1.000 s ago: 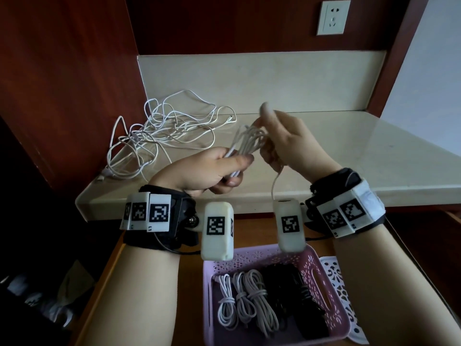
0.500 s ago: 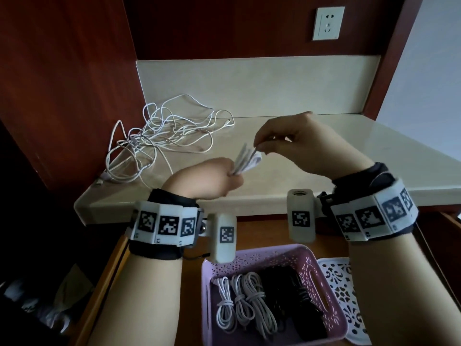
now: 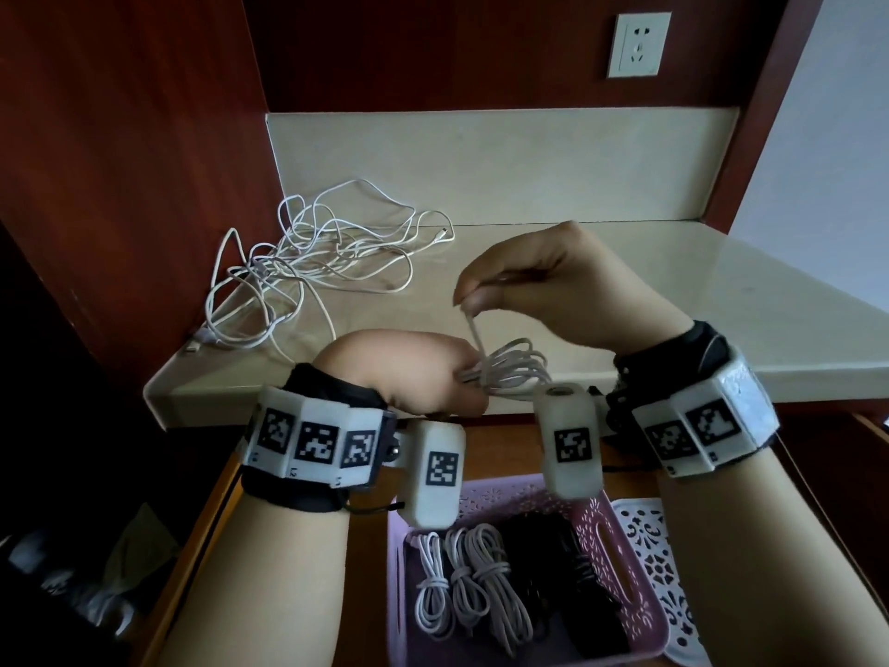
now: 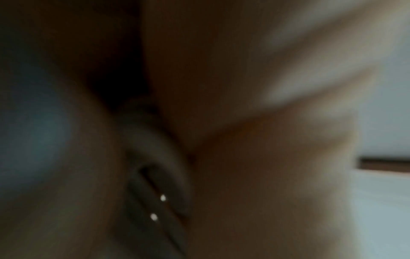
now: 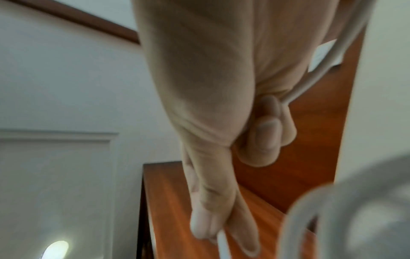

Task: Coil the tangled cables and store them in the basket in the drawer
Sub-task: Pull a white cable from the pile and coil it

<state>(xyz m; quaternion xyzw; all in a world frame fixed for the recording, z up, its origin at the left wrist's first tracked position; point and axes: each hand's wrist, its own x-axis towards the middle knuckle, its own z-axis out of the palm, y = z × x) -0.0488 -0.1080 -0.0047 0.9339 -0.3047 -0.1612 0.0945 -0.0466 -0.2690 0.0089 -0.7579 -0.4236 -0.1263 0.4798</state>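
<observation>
A small white cable bundle (image 3: 512, 370), looped several times over, hangs in the air just in front of the counter's front edge, above the open drawer. The left hand (image 3: 409, 370) has its fingers curled round one end of those loops and grips them from the side. One strand rises from the bundle to the right hand (image 3: 539, 281), which sits just above and pinches that loose end between thumb and fingertips, knuckles up. From the right wrist view you can see the same strand (image 5: 332, 57) running up past the curled fingers; the left wrist view is too blurred to add anything.

Below the hands, a lilac basket (image 3: 620, 560) sits in the wooden drawer (image 3: 370, 570). Inside it I count three pale coiled cables (image 3: 474, 584) lying side by side at the left, each cinched round its middle, and a heap of black cables (image 3: 567, 584) at the right; how many black ones there are I cannot tell. A white perforated tray (image 3: 659, 570) lies just beside the basket on its right.

Back on the cream counter (image 3: 625, 281), near the left wall, one loose tangle of white cable (image 3: 312, 262) is spread out; it may be more than one cable, but I cannot separate them. One wall socket (image 3: 639, 44) is set in the dark wood panel above. Each wrist carries one band with black-and-white square markers.
</observation>
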